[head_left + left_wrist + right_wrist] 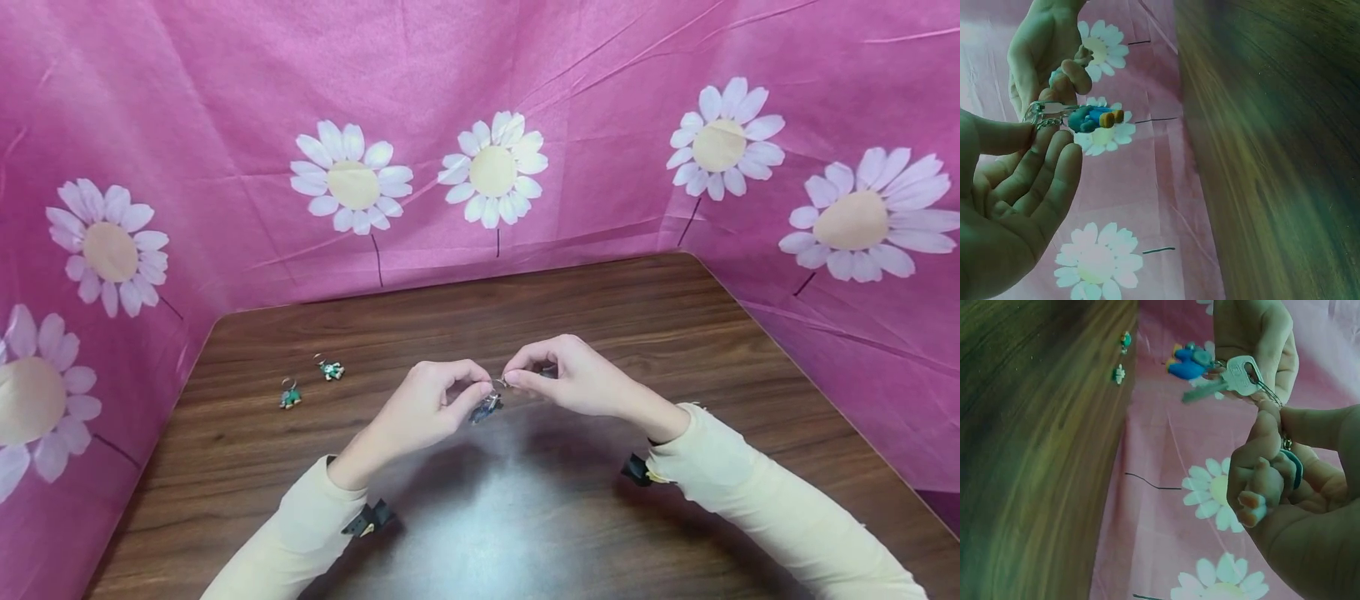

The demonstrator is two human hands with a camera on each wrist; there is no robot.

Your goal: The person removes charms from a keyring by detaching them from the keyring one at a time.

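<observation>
Over the middle of the table, my left hand [429, 407] pinches a key ring [1266, 392] between thumb and fingertips. From it hang a silver key [1241, 376] and a small blue figurine charm [1099, 118] with yellow feet. My right hand [583, 382] meets it from the other side, thumb and forefinger pinching at the ring. A second figurine charm [1264, 487], pale with a bit of teal, lies against the right fingers, a short chain [1286, 443] above it. Whether that chain is linked to the ring is hidden by the fingertips.
Two green figurine keychains lie on the wooden table [247, 450] at the left: one nearer [291, 395], the other [332, 370] slightly farther back. A pink cloth [247, 125] with printed daisies rises around the back and sides of the table.
</observation>
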